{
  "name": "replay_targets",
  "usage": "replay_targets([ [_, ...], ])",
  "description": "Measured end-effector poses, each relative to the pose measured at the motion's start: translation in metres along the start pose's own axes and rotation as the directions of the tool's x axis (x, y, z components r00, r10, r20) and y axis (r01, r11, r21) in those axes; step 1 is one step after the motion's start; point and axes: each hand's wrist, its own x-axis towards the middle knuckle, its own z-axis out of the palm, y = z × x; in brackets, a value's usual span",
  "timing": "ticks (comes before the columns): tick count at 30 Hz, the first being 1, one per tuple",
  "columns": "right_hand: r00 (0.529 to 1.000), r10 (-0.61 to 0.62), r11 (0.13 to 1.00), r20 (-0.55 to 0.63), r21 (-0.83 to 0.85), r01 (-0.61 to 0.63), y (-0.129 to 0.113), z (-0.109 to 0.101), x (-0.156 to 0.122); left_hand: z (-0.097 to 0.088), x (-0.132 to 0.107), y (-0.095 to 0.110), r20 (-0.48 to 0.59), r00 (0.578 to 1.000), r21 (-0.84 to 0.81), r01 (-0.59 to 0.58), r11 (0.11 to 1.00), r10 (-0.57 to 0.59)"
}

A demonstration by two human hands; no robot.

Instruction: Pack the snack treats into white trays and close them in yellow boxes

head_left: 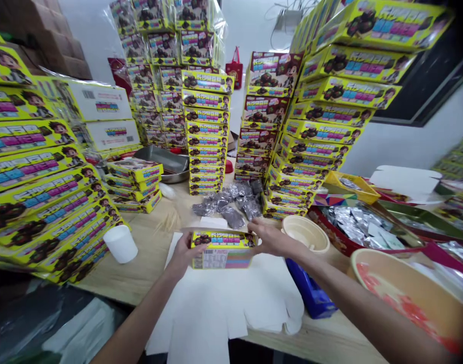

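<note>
Both my hands hold one yellow printed carton [223, 248] just above the wooden table [148, 263]. My left hand [184, 255] grips its left end with fingers wrapped round it. My right hand [271, 238] clasps its right end. White flat card sheets [224, 308] lie under the carton. A heap of grey foil packets [231, 202] lies just beyond it.
Tall stacks of the same yellow cartons [206, 131] rise behind, at the left [38, 202] and at the right [322, 131]. A white cup [120, 243] stands left. Cream bowls [306, 233] [409, 298], a blue box [311, 293], a red tray of silver packets [353, 225] and a metal pan [171, 164] surround the spot.
</note>
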Motion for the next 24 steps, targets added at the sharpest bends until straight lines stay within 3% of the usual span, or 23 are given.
replay_targets([
  [3,0.997,-0.013,0.998,0.078,-0.06,0.018,-0.003,0.001,0.01,-0.015,0.002,0.012,-0.051,0.998,0.085,-0.031,0.996,0.035],
  [5,0.994,-0.012,0.999,0.108,-0.051,0.018,-0.003,0.004,0.015,-0.026,0.004,0.032,-0.084,0.98,0.336,-0.141,0.931,0.178],
  [6,0.994,-0.013,0.999,0.107,-0.048,0.019,-0.002,0.006,0.017,-0.031,0.005,0.045,-0.045,0.959,0.518,-0.217,0.827,0.28],
  [8,0.995,-0.021,0.999,0.1,-0.044,0.026,0.0,0.009,0.017,-0.035,0.009,0.073,0.192,0.906,0.804,-0.366,0.468,0.378],
  [10,0.995,-0.022,0.999,0.102,-0.032,0.026,0.002,0.011,0.017,-0.033,0.014,0.096,0.44,0.861,0.859,-0.487,0.159,0.256],
  [11,0.995,-0.02,0.999,0.103,-0.026,0.022,0.002,0.011,0.016,-0.03,0.017,0.104,0.493,0.853,0.853,-0.513,0.098,0.171],
  [13,0.994,-0.014,1.0,0.109,-0.016,0.016,0.001,0.011,0.017,-0.023,0.024,0.113,0.488,0.872,0.866,-0.49,0.102,0.047],
  [15,0.994,-0.008,1.0,0.112,-0.015,0.01,-0.001,0.009,0.018,-0.016,0.031,0.113,0.413,0.911,0.901,-0.408,0.15,0.0],
  [19,0.993,0.019,0.999,0.113,-0.041,-0.014,-0.004,0.008,0.02,-0.004,0.032,0.103,0.296,0.954,0.944,-0.3,0.136,0.052],
  [22,0.995,0.007,0.999,0.101,-0.035,-0.004,-0.003,0.016,0.012,-0.002,0.014,0.092,0.265,0.96,0.958,-0.273,0.087,0.086],
  [24,0.999,-0.02,0.999,0.037,-0.045,0.022,-0.003,0.029,0.003,-0.007,-0.005,0.083,0.307,0.948,0.949,-0.312,0.055,0.081],
])
